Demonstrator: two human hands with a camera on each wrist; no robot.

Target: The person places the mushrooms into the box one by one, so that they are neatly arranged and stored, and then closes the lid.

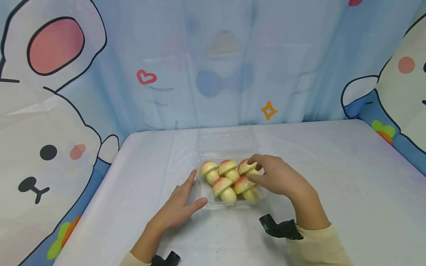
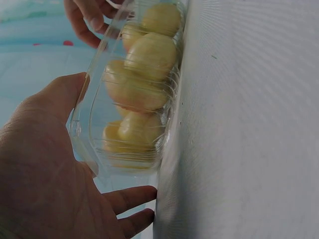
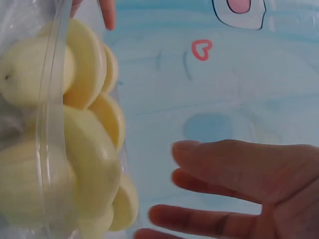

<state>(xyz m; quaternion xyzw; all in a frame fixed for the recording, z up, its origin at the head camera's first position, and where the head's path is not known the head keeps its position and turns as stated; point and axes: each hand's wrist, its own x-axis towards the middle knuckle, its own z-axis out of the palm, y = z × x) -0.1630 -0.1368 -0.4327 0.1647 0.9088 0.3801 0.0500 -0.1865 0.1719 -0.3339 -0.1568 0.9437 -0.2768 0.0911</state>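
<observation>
Head view: your left hand lies flat with fingers straight, thumb and forefinger bracing the near-left corner of the clear plastic box; it grips nothing. Your right hand is over the right side of the box, fingers bent down onto the mushroom-shaped pieces. Fingertips touch the rightmost caps, but I cannot tell if any piece is actually pinched. In the right wrist view the fingers look loosely spread, not clamped.

The box sits mid-table, lid folded back flat behind it, five pieces packed close inside.

Likely you're setting or taking a piece on the right. Keep the left hand pressed on that corner, since the thin box would slide easily. Take one cap from above with thumb and two fingers and move it straight up or down so neighbours stay put. Go gently; the pieces look soft.
</observation>
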